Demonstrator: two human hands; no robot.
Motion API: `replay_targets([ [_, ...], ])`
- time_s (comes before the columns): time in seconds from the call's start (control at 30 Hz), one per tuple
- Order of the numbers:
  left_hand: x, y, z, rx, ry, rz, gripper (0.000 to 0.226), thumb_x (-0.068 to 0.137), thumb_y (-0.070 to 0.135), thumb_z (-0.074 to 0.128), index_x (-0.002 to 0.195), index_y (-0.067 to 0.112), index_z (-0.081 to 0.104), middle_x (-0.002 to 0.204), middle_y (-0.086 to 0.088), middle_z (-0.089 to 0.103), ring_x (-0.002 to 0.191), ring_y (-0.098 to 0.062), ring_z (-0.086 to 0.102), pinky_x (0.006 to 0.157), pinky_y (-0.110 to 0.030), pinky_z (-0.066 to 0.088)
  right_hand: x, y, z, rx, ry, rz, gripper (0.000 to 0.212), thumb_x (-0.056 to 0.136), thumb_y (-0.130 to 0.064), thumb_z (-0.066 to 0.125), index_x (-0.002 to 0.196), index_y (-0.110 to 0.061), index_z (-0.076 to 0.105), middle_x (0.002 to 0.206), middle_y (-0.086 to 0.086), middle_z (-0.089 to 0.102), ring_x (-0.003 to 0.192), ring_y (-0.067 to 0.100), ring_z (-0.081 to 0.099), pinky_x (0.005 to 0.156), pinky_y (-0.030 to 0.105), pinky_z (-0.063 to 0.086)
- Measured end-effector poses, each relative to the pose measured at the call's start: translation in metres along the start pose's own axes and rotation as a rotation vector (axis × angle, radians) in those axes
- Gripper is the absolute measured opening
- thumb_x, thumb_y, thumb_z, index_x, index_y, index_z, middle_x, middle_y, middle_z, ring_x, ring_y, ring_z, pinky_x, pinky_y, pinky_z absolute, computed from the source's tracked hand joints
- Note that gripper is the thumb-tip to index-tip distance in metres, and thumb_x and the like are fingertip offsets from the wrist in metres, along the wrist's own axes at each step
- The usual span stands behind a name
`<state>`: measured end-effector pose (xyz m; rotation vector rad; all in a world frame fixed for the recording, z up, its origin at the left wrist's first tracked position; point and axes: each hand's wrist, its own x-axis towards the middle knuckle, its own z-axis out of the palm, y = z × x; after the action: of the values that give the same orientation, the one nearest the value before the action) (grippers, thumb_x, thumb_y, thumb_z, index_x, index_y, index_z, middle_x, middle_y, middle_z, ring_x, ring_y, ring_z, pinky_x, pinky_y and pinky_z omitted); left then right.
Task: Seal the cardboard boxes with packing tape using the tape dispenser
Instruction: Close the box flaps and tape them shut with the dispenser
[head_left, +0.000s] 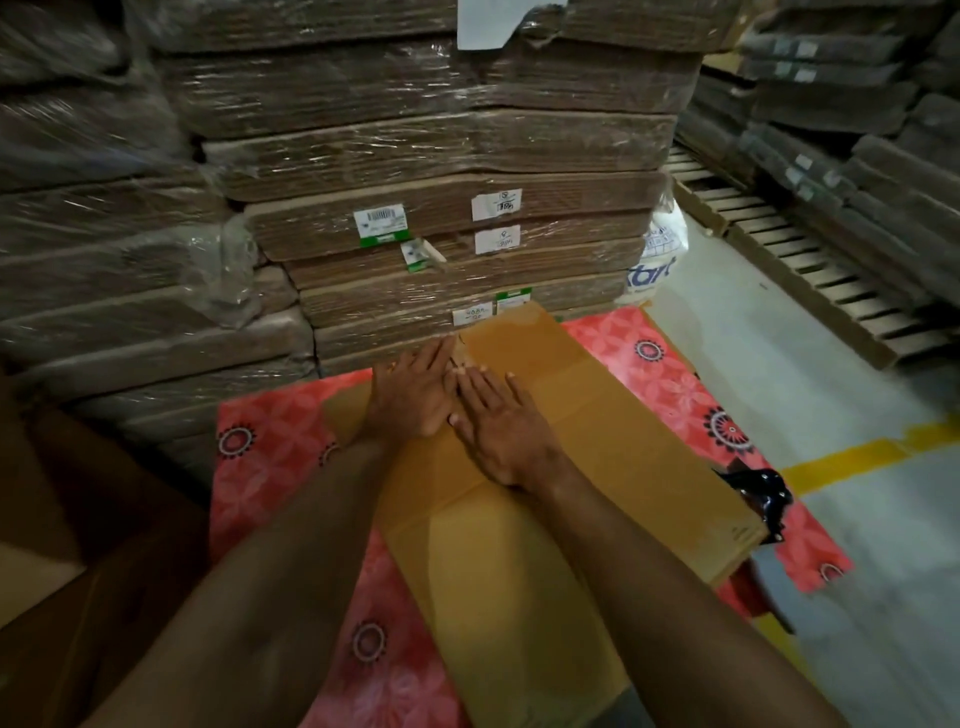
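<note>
A tan cardboard box (613, 431) lies on a red flowered mat (270, 467) on the floor, its long top facing up. My left hand (415, 395) lies flat on the top near the far end, fingers straight and pressing down. My right hand (498, 421) lies flat beside it, just right of the centre seam, fingers straight, its thumb touching the left hand. A dark, shiny object (763, 493), possibly the tape dispenser, sits at the box's right edge; I cannot make out its shape.
Plastic-wrapped stacks of flat cardboard (441, 156) rise right behind the box. More stacks (857, 130) stand at the right. A brown box (78, 519) sits at the left. Pale floor with a yellow line (857, 457) lies to the right.
</note>
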<state>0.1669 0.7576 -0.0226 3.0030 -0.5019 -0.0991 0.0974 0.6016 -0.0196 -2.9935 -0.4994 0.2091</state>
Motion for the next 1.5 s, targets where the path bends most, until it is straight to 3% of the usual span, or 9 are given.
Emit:
replay_targets([
  [0.37, -0.005, 0.012, -0.011, -0.089, -0.015, -0.087, 0.057, 0.105, 0.052, 0.015, 0.159, 0.037, 0.007, 0.162, -0.001, 0.028, 0.138, -0.038, 0.04, 0.108, -0.059, 0.03, -0.158, -0.001, 0.018, 0.067, 0.029, 0.158, 0.074, 0.101, -0.067, 0.006, 0.163, -0.026, -0.003, 0.169, -0.012, -0.009, 0.156, 0.005, -0.01, 0.126, 0.042, -0.005],
  [0.57, -0.007, 0.006, -0.011, -0.096, 0.021, -0.087, 0.06, 0.1, 0.064, 0.015, 0.156, 0.044, 0.012, 0.156, -0.011, 0.038, 0.136, -0.044, 0.042, 0.106, -0.068, 0.031, -0.253, 0.005, 0.039, 0.1, 0.157, 0.263, 0.065, 0.104, -0.065, 0.013, 0.162, -0.035, 0.012, 0.168, -0.019, 0.002, 0.157, 0.008, 0.001, 0.126, 0.046, 0.001],
  [0.73, -0.026, -0.007, -0.008, -0.099, 0.042, -0.166, 0.073, 0.09, 0.073, 0.006, 0.156, 0.042, 0.014, 0.152, -0.016, 0.043, 0.131, -0.047, 0.047, 0.106, -0.063, 0.038, -0.291, -0.019, 0.064, 0.527, 0.33, 0.52, 0.056, 0.105, -0.061, 0.02, 0.158, -0.051, 0.004, 0.166, -0.023, -0.023, 0.156, 0.012, -0.018, 0.127, 0.046, 0.006],
  [0.9, -0.077, -0.024, -0.014, -0.159, 0.042, -0.378, 0.06, 0.103, 0.057, 0.023, 0.159, 0.036, 0.018, 0.161, -0.017, 0.03, 0.141, -0.045, 0.036, 0.116, -0.056, 0.028, -0.262, -0.034, 0.047, 0.918, 0.311, 0.491, 0.082, 0.101, -0.049, 0.052, 0.161, -0.04, -0.003, 0.153, -0.021, -0.048, 0.156, 0.015, 0.001, 0.112, 0.029, 0.025],
  [1.0, -0.134, -0.039, -0.019, -0.198, 0.033, -0.517, 0.059, 0.104, 0.054, 0.023, 0.159, 0.034, 0.014, 0.162, -0.016, 0.026, 0.144, -0.042, 0.031, 0.117, -0.055, 0.023, -0.242, -0.003, 0.04, 0.888, 0.206, 0.369, 0.079, 0.102, -0.043, 0.054, 0.162, -0.035, 0.004, 0.159, -0.01, -0.044, 0.155, 0.016, 0.007, 0.114, 0.024, 0.021],
  [1.13, -0.209, -0.034, -0.019, -0.165, 0.093, -0.621, 0.062, 0.098, 0.065, 0.024, 0.148, 0.029, 0.023, 0.134, -0.028, 0.051, 0.115, -0.049, 0.055, 0.096, -0.058, 0.045, -0.205, 0.072, 0.015, 0.723, 0.024, 0.155, 0.076, 0.099, -0.043, 0.06, 0.161, -0.032, 0.018, 0.168, 0.002, -0.023, 0.152, 0.014, -0.004, 0.121, 0.028, 0.012],
  [1.23, -0.245, -0.001, -0.014, -0.275, 0.139, -0.656, 0.066, 0.097, 0.062, 0.04, 0.147, 0.022, 0.026, 0.134, -0.03, 0.051, 0.11, -0.051, 0.058, 0.092, -0.052, 0.046, -0.169, 0.117, -0.007, 0.594, -0.001, 0.126, 0.062, 0.1, -0.026, 0.062, 0.157, -0.028, 0.037, 0.172, 0.006, -0.003, 0.155, 0.03, 0.018, 0.117, 0.027, 0.019],
  [1.33, -0.27, 0.043, -0.009, -0.215, 0.137, -0.629, 0.074, 0.097, 0.056, 0.047, 0.145, 0.002, 0.031, 0.134, -0.029, 0.054, 0.112, -0.047, 0.058, 0.09, -0.046, 0.046, -0.144, 0.127, -0.019, 0.385, 0.071, 0.182, 0.048, 0.104, -0.025, 0.048, 0.152, -0.027, 0.045, 0.17, 0.011, 0.014, 0.148, 0.039, 0.034, 0.117, 0.043, 0.032],
  [1.5, -0.256, 0.077, -0.001, 0.116, 0.077, -0.439, 0.077, 0.096, 0.059, 0.042, 0.154, 0.008, 0.034, 0.162, -0.028, 0.018, 0.15, -0.046, 0.014, 0.115, -0.058, 0.024, -0.162, 0.111, -0.002, 0.123, 0.155, 0.296, 0.062, 0.094, -0.025, 0.041, 0.155, -0.025, 0.035, 0.166, 0.008, 0.029, 0.144, 0.043, 0.036, 0.114, 0.054, 0.038],
])
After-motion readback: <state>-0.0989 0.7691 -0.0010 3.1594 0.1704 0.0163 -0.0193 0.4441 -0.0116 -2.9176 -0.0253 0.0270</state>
